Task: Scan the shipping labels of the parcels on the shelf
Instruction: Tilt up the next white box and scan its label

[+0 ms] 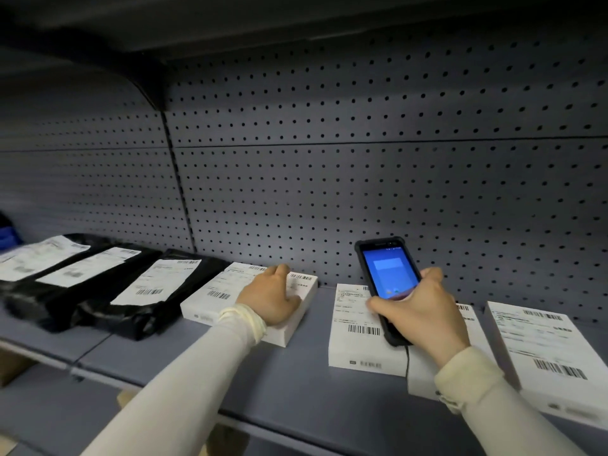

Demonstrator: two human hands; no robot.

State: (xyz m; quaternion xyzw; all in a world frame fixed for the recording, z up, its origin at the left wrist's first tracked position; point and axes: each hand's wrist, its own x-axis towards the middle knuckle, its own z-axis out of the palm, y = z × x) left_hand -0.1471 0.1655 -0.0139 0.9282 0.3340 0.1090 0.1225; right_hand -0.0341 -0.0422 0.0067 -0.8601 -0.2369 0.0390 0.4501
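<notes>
- The scene is dim overall, with a cool grey-blue cast; the top of the frame under the upper shelf falls to near black.
- Light reaches the grey metal shelf board from the front, so the white shipping labels and white boxes read brightest.
- The lit blue screen of the black handheld scanner glows, the strongest colour in view.
- Soft shadows lie under the cream-sleeved forearms and beside the boxes.
- Wide-angle distortion bows the grey perforated back panel and its seams, most at the edges.
- The black plastic mailer bags at left show faint sheen; label text is slightly blurred and unreadable.
</notes>
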